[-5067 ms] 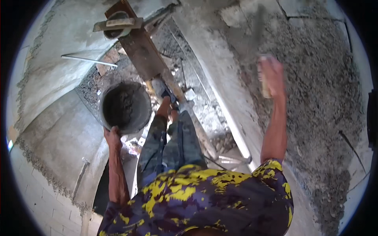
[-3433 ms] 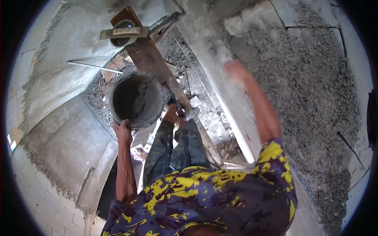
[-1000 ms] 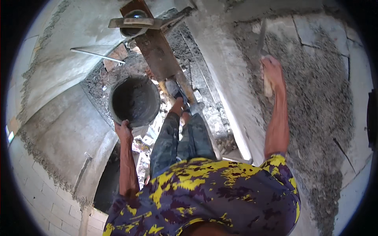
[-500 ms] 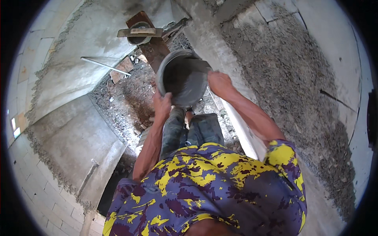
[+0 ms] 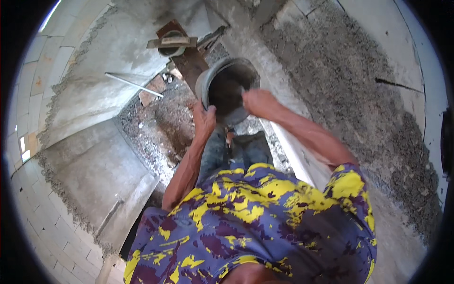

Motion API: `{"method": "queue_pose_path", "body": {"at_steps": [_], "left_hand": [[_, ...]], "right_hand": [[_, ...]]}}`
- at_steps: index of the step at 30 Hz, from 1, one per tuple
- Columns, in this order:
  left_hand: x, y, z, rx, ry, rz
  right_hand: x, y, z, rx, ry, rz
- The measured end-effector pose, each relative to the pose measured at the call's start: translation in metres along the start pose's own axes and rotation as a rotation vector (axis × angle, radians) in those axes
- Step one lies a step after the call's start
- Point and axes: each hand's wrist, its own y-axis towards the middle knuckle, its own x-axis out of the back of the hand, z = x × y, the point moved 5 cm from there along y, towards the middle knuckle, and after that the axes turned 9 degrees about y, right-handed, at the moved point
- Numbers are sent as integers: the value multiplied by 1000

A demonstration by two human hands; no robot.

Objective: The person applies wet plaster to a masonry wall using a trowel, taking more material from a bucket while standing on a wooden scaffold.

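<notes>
Nearest, below the mortar bucket [image 5: 203, 87], spread the person's purple-and-yellow patterned shirt [image 5: 246, 203]; dark trousers [image 5: 255, 147] came out between shirt and bucket, the lower legs mostly hidden beneath it. The bucket was held up in front of the body and tipped, so that its outer wall showed on the left. The left hand [image 5: 205, 119] gripped its lower left rim, thumb at the inner side, other fingers out of sight. The right hand [image 5: 260, 102], at the right rim, was closed around a trowel [image 5: 243, 89], of which only a blurred sliver showed; handle and blade could not be made out. Inside, dark grey mortar [image 5: 229, 94] smeared the wall, but shadow and blur hid how much there was.

Left of the bucket lay rubble [image 5: 177, 102] and a pale bar [image 5: 132, 84]. Beyond its upper left, a brown board [image 5: 190, 68], partly covered by it, carried a smaller bucket [image 5: 171, 51]. A wooden float [image 5: 173, 41] lay across that one's mouth, hiding most of the contents. To the right of the mortar bucket stretched a rough mortar-coated surface [image 5: 340, 75], cut off by the dark fisheye rim.
</notes>
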Motion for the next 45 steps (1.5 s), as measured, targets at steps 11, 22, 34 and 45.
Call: {"method": "queue_pose_path", "body": {"at_steps": [11, 22, 34, 45], "left_hand": [[9, -5, -32, 129, -48, 64], [-1, 16, -56, -17, -160, 104], [12, 9, -47, 80, -287, 38], [14, 8, -78, 51, -87, 105]], "right_hand": [[43, 6, 1, -133, -89, -78], [17, 31, 21, -132, -300, -18], [26, 19, 33, 6, -199, -7], [79, 30, -22, -125, -225, -187]]}}
